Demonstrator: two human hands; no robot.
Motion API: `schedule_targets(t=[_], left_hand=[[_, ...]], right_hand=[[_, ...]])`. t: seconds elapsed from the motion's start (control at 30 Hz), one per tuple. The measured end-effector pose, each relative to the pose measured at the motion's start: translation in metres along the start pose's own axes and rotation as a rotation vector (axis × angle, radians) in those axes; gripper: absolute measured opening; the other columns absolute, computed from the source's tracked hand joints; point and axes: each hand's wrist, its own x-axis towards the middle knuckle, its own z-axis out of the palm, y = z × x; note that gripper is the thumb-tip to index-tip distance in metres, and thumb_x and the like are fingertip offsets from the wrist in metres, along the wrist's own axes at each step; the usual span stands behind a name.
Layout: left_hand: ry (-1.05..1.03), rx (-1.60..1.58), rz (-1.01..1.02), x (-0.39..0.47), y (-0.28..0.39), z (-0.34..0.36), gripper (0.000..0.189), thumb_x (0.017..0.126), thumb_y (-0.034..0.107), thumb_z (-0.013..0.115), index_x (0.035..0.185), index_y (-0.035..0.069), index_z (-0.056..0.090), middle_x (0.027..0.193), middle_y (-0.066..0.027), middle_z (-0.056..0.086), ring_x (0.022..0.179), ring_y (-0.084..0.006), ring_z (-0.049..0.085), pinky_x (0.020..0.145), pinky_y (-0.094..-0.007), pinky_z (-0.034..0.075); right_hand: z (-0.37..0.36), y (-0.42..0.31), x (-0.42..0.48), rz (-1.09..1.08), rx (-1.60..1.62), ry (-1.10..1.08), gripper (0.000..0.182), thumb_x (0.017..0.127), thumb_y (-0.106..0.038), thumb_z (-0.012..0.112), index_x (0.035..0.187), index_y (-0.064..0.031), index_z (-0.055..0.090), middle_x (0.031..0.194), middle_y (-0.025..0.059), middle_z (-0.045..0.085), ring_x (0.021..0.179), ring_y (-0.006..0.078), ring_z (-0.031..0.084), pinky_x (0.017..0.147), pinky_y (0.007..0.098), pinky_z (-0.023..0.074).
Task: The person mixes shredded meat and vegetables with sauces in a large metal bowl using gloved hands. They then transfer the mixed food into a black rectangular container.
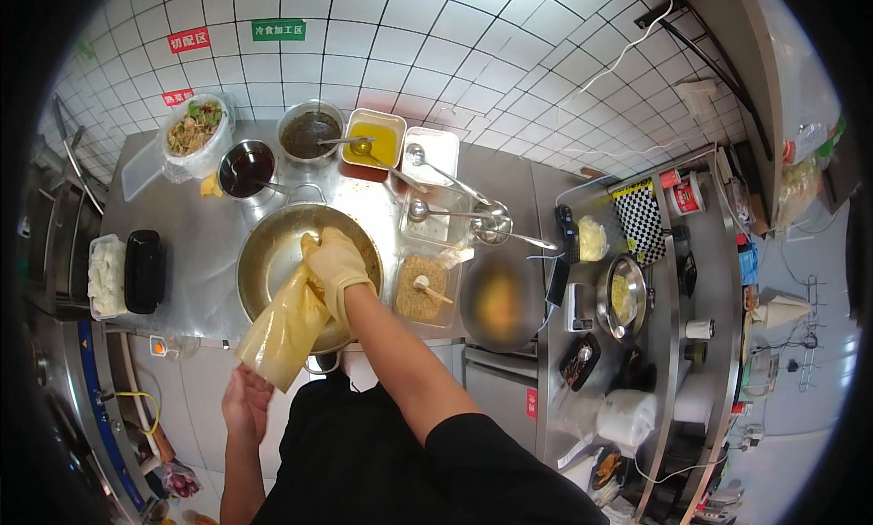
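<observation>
A large round steel bowl (273,238) with a brown-smeared inner wall stands before me at the counter's front edge. My right hand (337,262), in a pale yellow glove, is over the bowl and grips the gathered top of a yellowish plastic bag or sleeve (283,327). The plastic is oily and hangs out over the bowl's near left rim. Just below its lower end is my left hand (247,395), bare, fingers loosely bent; whether it touches the plastic I cannot tell. Right of the bowl stands a clear tub of tan granules (419,286) with a small scoop in it.
Behind the bowl are pots of dark liquid (247,170), a tub of yellow oil (385,140) and several ladles (464,215). A white tub of mixed food (198,126) stands back left, a black container (143,273) left. A digital scale (580,307) is right.
</observation>
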Motion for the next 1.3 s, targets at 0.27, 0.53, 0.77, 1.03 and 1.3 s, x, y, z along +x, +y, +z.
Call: schedule_targets(t=[0.27, 0.53, 0.77, 1.03, 1.3], left_hand=[[0.069, 1.026, 0.787, 0.029, -0.011, 0.109, 0.046, 0.090, 0.010, 0.095, 0.116, 0.006, 0.058, 0.111, -0.0039, 0.054, 0.100, -0.0176, 0.053, 0.088, -0.0350, 0.049], [-0.100, 1.301, 1.024, 0.099, -0.027, 0.136, 0.042, 0.082, 0.008, 0.096, 0.084, 0.006, 0.054, 0.078, -0.0146, 0.059, 0.065, -0.0376, 0.056, 0.060, -0.0463, 0.046], [0.265, 1.619, 0.760, 0.114, -0.005, 0.141, 0.021, 0.077, -0.002, 0.076, 0.082, 0.009, 0.058, 0.072, -0.0161, 0.063, 0.070, -0.0445, 0.065, 0.064, -0.0521, 0.050], [0.538, 1.757, 0.391, 0.156, 0.021, 0.129, 0.007, 0.088, 0.008, 0.070, 0.084, 0.014, 0.068, 0.086, -0.0165, 0.078, 0.086, -0.0441, 0.077, 0.071, -0.0540, 0.056], [0.507, 1.785, 0.443, 0.177, 0.004, 0.112, 0.005, 0.089, 0.012, 0.070, 0.087, 0.015, 0.074, 0.091, -0.0158, 0.081, 0.090, -0.0434, 0.079, 0.074, -0.0554, 0.060]], right_hand=[[0.044, 0.002, -0.014, 0.120, 0.697, 0.345, 0.098, 0.101, -0.054, 0.080, 0.172, 0.0012, 0.041, 0.170, 0.0296, 0.052, 0.155, 0.0437, 0.054, 0.125, 0.0446, 0.0462], [0.053, 0.013, -0.016, 0.187, 1.171, 0.155, 0.094, 0.099, -0.042, 0.087, 0.166, 0.0072, 0.044, 0.093, 0.0123, 0.070, 0.067, 0.0172, 0.064, 0.054, 0.0345, 0.0490], [0.081, 0.008, -0.029, 0.170, 0.750, 0.434, 0.077, 0.101, -0.046, 0.084, 0.148, 0.0077, 0.056, 0.110, 0.0199, 0.071, 0.098, 0.0321, 0.069, 0.085, 0.0454, 0.0568], [0.147, 0.006, -0.037, 0.177, 0.481, 0.142, 0.074, 0.111, -0.045, 0.062, 0.172, -0.0063, 0.047, 0.179, 0.0214, 0.038, 0.169, 0.0430, 0.023, 0.138, 0.0500, 0.0111], [0.198, 0.060, -0.040, 0.183, 1.416, -0.379, 0.037, 0.108, -0.019, 0.068, 0.142, -0.0044, 0.071, 0.135, 0.0094, 0.072, 0.123, 0.0211, 0.067, 0.106, 0.0363, 0.0526]])
